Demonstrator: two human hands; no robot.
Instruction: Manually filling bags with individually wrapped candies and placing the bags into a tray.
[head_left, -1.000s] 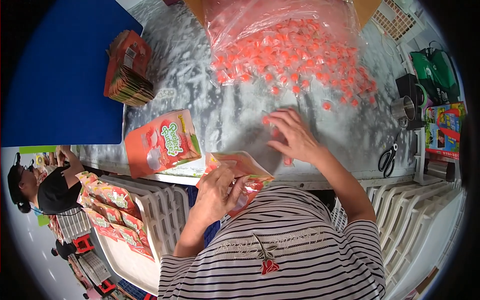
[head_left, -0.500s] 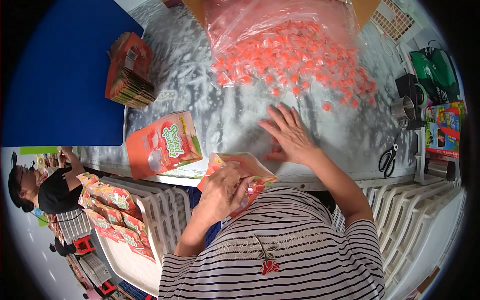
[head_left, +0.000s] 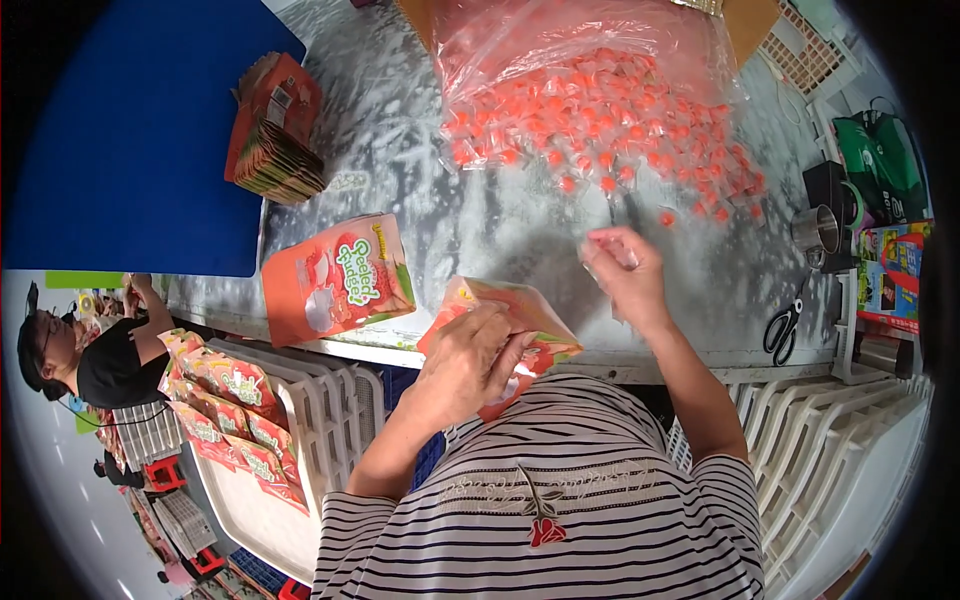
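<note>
My left hand [head_left: 462,362] grips an open red candy pouch [head_left: 548,330] at the table's front edge, its mouth gaping upward. Right of the pouch, my right hand [head_left: 640,280] is raised above the table with fingers curled. Bits of clear wrapper show at its fingertips and beneath the palm; the fingers partly hide these wrapped candies. A flat red pouch [head_left: 340,280] lies to the left of the held one. Beyond my hands, a big heap of wrapped red candies [head_left: 600,120] spills from a clear plastic bag [head_left: 590,30] in a cardboard box.
At the back left, a stack of pouches [head_left: 280,130] stands beside a blue panel [head_left: 130,140]. Scissors [head_left: 783,330] and a metal cup [head_left: 815,230] are at the right. Filled pouches [head_left: 235,410] lie on a white tray [head_left: 240,510] at lower left. Another person works at far left.
My right hand has lifted off the tabletop, its spread fingers curling around wrapped candies that lay beneath it. The left hand keeps its hold on the pouch; the whole view has shifted slightly.
</note>
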